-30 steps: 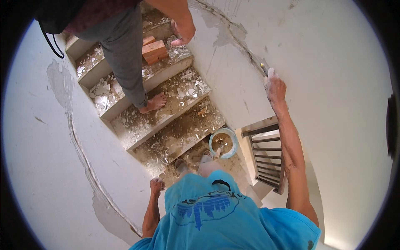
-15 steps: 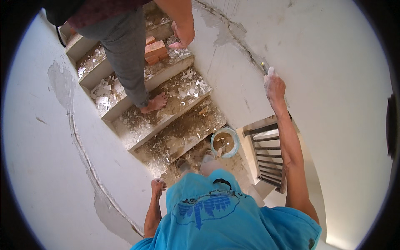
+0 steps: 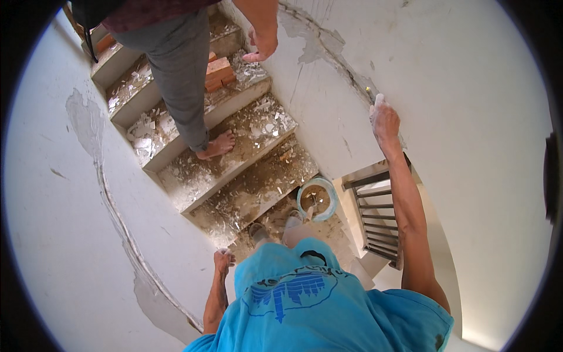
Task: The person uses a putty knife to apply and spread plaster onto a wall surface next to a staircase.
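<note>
My right hand (image 3: 385, 122), whitened with dust, is raised to the wall on the right. Its fingers are closed on a small slim tool with a yellow tip (image 3: 368, 90), mostly hidden by the hand. The tip meets the lower end of a long dark crack (image 3: 331, 53) with rough grey patching beside it. Down by my left side, my left hand (image 3: 223, 258) is closed, its fingers curled. Whatever it holds, if anything, is too small to make out.
Concrete steps (image 3: 246, 138) littered with white flakes climb ahead. Another person's bare foot (image 3: 217, 145) stands on one; bricks (image 3: 219, 74) lie higher. A round, pale-blue-rimmed container (image 3: 334, 205) sits near my feet, beside a dark railing (image 3: 378, 220). A filled groove (image 3: 120, 220) runs down the left wall.
My right hand stays at the crack with the small tool, its position barely changed. The other person's hand has shifted slightly upward and to the right.
</note>
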A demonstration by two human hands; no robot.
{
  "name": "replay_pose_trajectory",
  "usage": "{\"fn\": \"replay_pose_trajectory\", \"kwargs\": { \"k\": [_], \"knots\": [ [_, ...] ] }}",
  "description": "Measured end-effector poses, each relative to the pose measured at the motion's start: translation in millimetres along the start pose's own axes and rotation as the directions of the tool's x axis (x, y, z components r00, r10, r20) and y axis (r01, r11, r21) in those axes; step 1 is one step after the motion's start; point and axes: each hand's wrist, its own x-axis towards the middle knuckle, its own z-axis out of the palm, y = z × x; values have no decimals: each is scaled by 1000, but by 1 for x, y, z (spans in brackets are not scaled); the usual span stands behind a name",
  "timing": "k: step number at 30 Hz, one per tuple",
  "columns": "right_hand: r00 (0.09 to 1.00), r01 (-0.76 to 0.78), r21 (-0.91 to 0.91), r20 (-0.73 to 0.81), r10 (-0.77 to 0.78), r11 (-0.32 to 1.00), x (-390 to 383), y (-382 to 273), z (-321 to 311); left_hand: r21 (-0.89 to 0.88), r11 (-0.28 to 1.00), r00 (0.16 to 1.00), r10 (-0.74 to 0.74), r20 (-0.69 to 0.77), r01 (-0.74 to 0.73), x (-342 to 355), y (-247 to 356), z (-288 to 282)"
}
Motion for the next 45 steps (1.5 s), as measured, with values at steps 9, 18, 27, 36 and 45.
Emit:
{"fn": "replay_pose_trajectory", "kwargs": {
  "k": [9,18,27,36,45],
  "knots": [
    [1000,-8,8,-23,8,1000,1,2,6,0,1000,999,-24,28,24,0,-4,-2],
    [997,-7,31,-70,9,999,-2,-5,4,26,999,999,-39,-14,39,-5,-5,-4],
    [937,-338,486,254,240,806,-14,1,12,27,1000,1000,-17,3,17,0,-5,-2],
    [915,-386,824,283,288,415,-33,-36,25,44,999,1000,-5,18,5,5,6,-2],
    [978,-83,311,-157,137,947,8,-40,14,35,999,1000,-13,5,13,5,4,-8]
  ]
}}
